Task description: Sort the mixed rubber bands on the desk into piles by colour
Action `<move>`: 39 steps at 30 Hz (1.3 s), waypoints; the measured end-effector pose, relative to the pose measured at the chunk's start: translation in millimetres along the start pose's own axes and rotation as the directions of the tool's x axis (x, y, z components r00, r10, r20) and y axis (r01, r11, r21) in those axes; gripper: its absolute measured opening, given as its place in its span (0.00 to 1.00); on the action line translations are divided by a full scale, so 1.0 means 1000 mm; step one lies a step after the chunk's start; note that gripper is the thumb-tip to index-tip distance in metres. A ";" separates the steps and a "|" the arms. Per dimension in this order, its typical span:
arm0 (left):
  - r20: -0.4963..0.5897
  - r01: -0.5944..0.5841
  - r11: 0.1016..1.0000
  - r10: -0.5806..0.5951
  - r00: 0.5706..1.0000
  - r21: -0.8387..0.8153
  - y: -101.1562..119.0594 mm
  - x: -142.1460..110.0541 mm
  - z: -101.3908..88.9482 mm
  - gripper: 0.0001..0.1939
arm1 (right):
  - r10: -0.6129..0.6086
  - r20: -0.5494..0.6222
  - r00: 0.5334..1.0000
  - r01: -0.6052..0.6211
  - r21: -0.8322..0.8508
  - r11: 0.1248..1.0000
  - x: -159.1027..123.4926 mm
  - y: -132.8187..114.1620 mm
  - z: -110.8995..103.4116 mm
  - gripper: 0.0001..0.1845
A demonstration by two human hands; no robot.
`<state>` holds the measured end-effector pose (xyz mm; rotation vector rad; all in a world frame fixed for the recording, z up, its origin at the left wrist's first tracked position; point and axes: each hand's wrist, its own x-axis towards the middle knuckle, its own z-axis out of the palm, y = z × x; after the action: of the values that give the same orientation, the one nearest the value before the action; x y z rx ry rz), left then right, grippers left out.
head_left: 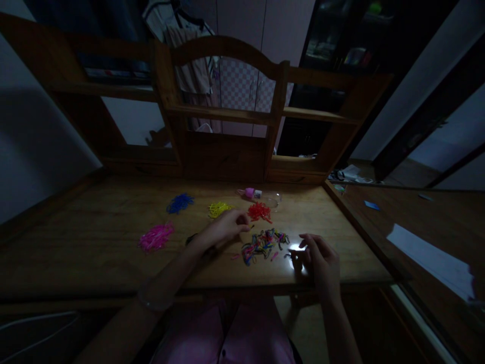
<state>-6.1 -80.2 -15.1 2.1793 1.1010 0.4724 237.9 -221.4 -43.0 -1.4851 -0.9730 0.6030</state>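
Observation:
My left hand (229, 225) reaches across the middle of the desk, its fingertips pinched on a tiny dark band just in front of the red bands (259, 212). Below those fingertips lies a mixed heap of small coloured bands (261, 245), with pink, yellow, blue and dark pieces tangled together. To the right of the heap, my right hand (322, 255) hovers over a bright reflection, fingers bent and apart, holding nothing I can see. Yellow bands (217, 209) sit just behind my left hand. A dark clump (191, 238) is partly hidden by my left forearm.
Blue bands (180, 203) and pink bands (156, 236) lie in separate piles on the left. A clear bottle with a pink cap (249, 192) lies behind the red pile. Wooden shelves (223, 115) line the desk's back. White paper (432, 258) rests on the right-hand surface.

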 end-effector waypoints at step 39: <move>-0.100 -0.134 0.950 0.168 0.981 0.282 0.027 0.000 0.063 0.10 | -0.011 0.045 0.999 0.010 0.015 1.000 0.000 0.001 -0.001 0.19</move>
<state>45.2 -116.2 -42.9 2.5196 1.1245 0.5561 238.6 -221.9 -43.5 -1.4583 -1.0089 0.6375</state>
